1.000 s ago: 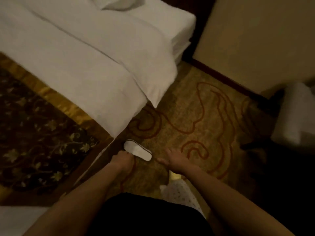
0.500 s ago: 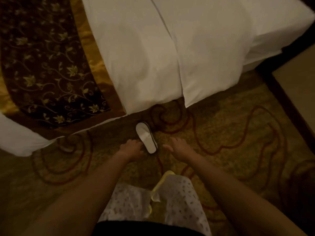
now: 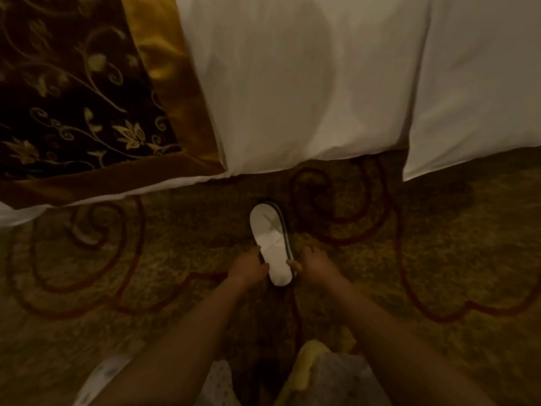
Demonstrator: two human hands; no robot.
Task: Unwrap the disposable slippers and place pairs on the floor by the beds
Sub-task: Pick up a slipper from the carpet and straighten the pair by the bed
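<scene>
A white disposable slipper [image 3: 271,244] lies flat on the patterned carpet just in front of the bed, toe toward the bed. A dark edge along its right side looks like a second slipper stacked beneath it. My left hand [image 3: 248,266] has its fingers on the left edge of the heel end. My right hand [image 3: 314,263] pinches the right edge of the same end. Both hands are low, at the floor.
The bed's white duvet [image 3: 292,83] hangs down to the carpet [image 3: 439,244] straight ahead. A dark floral bed runner [image 3: 73,98] with a gold band drapes at the left. My pale patterned clothing [image 3: 330,379] fills the bottom edge.
The view has swung to face the bed and moved closer. The slipper has turned toe-first toward the bed. My right hand has come in from open beside it to grip its heel edge.
</scene>
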